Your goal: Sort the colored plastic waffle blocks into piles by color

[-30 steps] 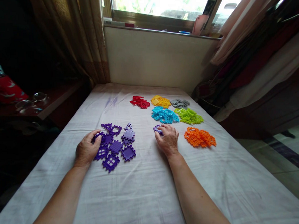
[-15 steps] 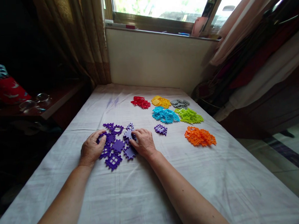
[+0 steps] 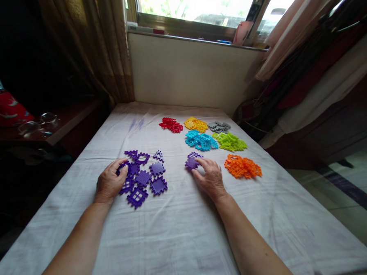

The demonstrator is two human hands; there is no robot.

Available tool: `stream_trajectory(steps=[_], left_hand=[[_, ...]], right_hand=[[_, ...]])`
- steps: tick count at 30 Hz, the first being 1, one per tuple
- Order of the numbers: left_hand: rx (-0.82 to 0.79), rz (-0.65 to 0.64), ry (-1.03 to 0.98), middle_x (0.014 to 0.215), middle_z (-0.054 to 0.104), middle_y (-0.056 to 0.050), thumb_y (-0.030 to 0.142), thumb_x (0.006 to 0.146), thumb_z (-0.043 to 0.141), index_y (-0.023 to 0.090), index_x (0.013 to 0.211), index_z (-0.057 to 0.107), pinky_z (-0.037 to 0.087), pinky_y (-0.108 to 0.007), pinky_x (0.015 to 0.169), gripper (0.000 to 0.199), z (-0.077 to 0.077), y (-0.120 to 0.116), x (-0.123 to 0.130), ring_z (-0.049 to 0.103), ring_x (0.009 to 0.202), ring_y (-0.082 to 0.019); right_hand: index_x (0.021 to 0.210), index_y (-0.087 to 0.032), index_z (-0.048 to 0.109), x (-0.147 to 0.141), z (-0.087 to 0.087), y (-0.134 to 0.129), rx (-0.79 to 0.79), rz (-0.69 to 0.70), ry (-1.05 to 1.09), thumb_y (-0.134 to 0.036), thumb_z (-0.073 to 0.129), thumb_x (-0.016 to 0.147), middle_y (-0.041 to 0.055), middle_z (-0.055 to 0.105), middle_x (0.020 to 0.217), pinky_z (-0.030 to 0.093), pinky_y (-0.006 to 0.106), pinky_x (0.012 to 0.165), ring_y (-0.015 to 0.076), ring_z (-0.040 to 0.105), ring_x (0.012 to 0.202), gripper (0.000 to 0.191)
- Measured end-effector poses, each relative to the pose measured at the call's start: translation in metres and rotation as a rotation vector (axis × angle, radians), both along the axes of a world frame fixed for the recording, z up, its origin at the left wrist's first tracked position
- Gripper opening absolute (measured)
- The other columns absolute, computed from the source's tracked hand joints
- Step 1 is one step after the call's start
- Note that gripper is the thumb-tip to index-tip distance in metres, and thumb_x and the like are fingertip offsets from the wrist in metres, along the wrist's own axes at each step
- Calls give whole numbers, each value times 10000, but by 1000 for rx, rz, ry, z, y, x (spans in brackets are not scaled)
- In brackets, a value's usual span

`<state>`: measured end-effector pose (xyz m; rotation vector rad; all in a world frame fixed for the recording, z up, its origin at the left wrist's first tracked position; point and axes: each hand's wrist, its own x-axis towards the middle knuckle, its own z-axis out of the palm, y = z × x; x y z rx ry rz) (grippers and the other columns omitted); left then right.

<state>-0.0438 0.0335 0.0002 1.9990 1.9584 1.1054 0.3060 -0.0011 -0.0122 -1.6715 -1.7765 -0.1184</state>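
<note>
Two purple pieces now together on the right: a solid square [image 3: 191, 163] overlaps the near side of an openwork piece [image 3: 194, 155]. Half a second ago the openwork piece lay there alone, with the right hand [image 3: 210, 178] over at the larger purple group. Change noted: hand back on the right, solid square come with it, second piece added beside the first.

Right hand: thumb and fingers bent, narrow spacing, tips at the solid square's near right edge. Whether it still grips the square or has let go: cannot tell.

Left hand [image 3: 108, 180]: stayed at the left edge of the purple group, thumb and fingers curved about the pieces there, moderate gap between them. Firm hold or light contact: cannot tell.

Purple group, by the left hand: ridged square [image 3: 143, 178] in the middle, window-shaped piece [image 3: 137, 197] nearest the wearer, plain square [image 3: 159, 186] and textured square [image 3: 157, 169] along the right side, where the stack looks reduced by one. All lie on the pale cloth [image 3: 164, 245].

Other colours, positions unchanged: red pile [image 3: 171, 125], yellow pile [image 3: 196, 124] and grey pile [image 3: 219, 127] at the back; blue pile [image 3: 201, 140] and green pile [image 3: 230, 142] in front of them; orange pile [image 3: 243, 167] to the right of the right hand, apart from it.
</note>
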Motion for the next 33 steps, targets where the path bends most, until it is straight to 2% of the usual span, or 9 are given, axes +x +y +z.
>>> stream_trajectory(steps=[4, 10, 14, 17, 21, 25, 29, 33], left_hand=[[7, 8, 0, 1158, 741, -37, 406, 840, 500, 240, 1072, 721, 534, -340, 974, 361, -1, 0, -1, 688, 1067, -229], [9, 6, 4, 1167, 739, -32, 408, 847, 502, 247, 1074, 721, 530, -331, 977, 354, -1, 0, -2, 684, 1077, -224], [4, 8, 3, 1150, 743, -32, 406, 838, 496, 242, 1078, 716, 528, -319, 976, 365, -1, 0, 0, 685, 1075, -220], [0, 3, 1, 1145, 744, -29, 401, 834, 498, 241, 1073, 714, 527, -320, 981, 360, 1, -1, 1, 684, 1077, -219], [-13, -5, -9, 1166, 739, -37, 406, 837, 488, 226, 1075, 714, 521, -320, 994, 373, 3, -2, 2, 681, 1090, -219], [-12, -11, -8, 1163, 739, -43, 405, 837, 488, 221, 1070, 713, 517, -327, 1002, 373, 2, -2, 2, 679, 1094, -221], [-5, -18, 1, 1173, 734, -42, 396, 845, 491, 231, 1075, 711, 516, -339, 1008, 359, 1, -1, 2, 675, 1102, -223], [-12, -22, 0, 1174, 733, -47, 405, 846, 487, 229, 1080, 712, 515, -342, 1012, 369, 1, -1, 2, 673, 1108, -227]], right_hand=[[1134, -234, 689, 16, -3, -5, 7, -28, 20, -272, 637, 814, 93, 699, 1189, 425, 404, 946, 264, 596, 1094, 327], [1125, -240, 702, 17, -2, -8, -72, -42, 10, -225, 634, 782, 90, 690, 1195, 435, 415, 948, 270, 589, 1106, 350], [1120, -233, 710, 14, 0, -9, -48, -38, 6, -226, 630, 785, 91, 681, 1218, 428, 420, 963, 270, 579, 1126, 344], [1072, -239, 725, 0, 4, -11, -9, 31, 19, -235, 609, 822, 80, 691, 1210, 416, 407, 976, 255, 580, 1134, 276], [1029, -237, 728, -37, 12, -18, -51, 223, 14, -308, 642, 859, 63, 721, 1140, 403, 381, 980, 233, 600, 1096, 203], [1091, -220, 697, -71, 20, -25, -143, 382, -23, -432, 735, 809, 59, 720, 1124, 406, 375, 956, 235, 600, 1070, 354], [1128, -205, 670, -93, 24, -31, -203, 403, -81, -525, 769, 759, 78, 701, 1118, 407, 394, 940, 257, 578, 1065, 499], [1038, -207, 681, -104, 24, -34, -226, 359, -112, -445, 733, 811, 73, 690, 1065, 402, 379, 908, 243, 571, 1027, 332]])
